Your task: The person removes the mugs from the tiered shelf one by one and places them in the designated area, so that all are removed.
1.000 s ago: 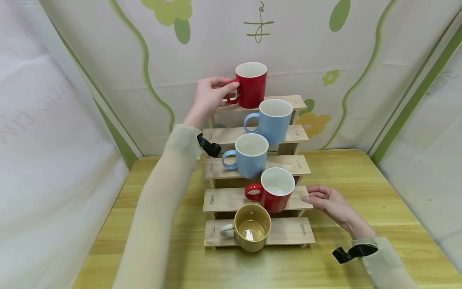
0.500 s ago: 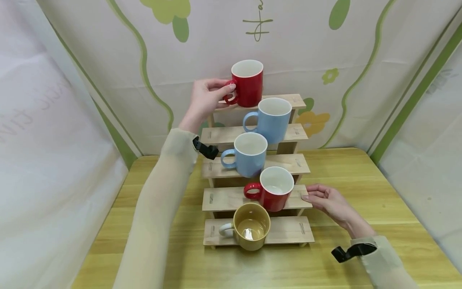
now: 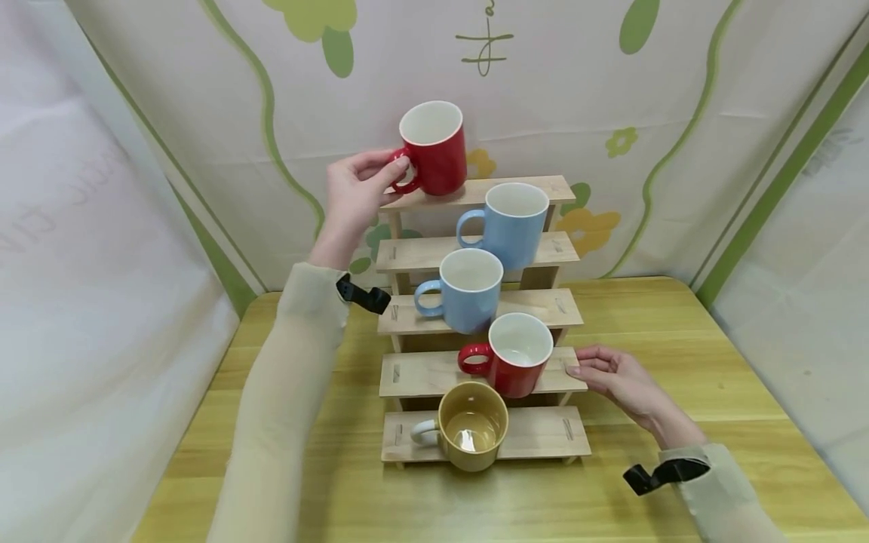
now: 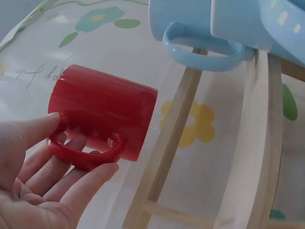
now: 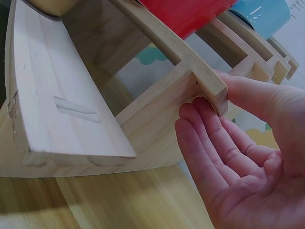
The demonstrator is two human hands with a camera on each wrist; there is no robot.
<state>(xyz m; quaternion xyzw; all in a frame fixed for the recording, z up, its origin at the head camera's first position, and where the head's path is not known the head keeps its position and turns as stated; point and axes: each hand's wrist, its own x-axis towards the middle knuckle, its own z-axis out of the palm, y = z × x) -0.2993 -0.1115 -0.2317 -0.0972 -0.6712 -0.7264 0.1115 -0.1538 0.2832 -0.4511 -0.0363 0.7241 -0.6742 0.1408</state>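
My left hand (image 3: 354, 197) holds a red mug (image 3: 441, 160) by its handle, thumb on top. The mug tilts slightly over the left part of the stepped wooden rack's top shelf (image 3: 523, 188); the left wrist view shows a gap between mug base (image 4: 147, 125) and shelf slat (image 4: 164, 148). Two light blue mugs stand below, an upper one (image 3: 517, 230) and a lower one (image 3: 471, 292). Another red mug (image 3: 521, 373) sits on the second-lowest shelf (image 3: 428, 375). My right hand (image 3: 624, 386) pinches that shelf's right end between thumb and fingers.
A yellow-brown mug (image 3: 473, 441) with a white handle stands on the lowest shelf (image 3: 543, 435). The rack stands on a wooden table (image 3: 652, 324). Behind it hangs a pale fabric backdrop (image 3: 557, 98) with flower prints; fabric side walls (image 3: 102, 302) flank the table.
My left hand has moved left with the red mug, from mid-shelf to over the top shelf's left part, and the mug now tilts slightly. My right hand has stayed at the shelf end.
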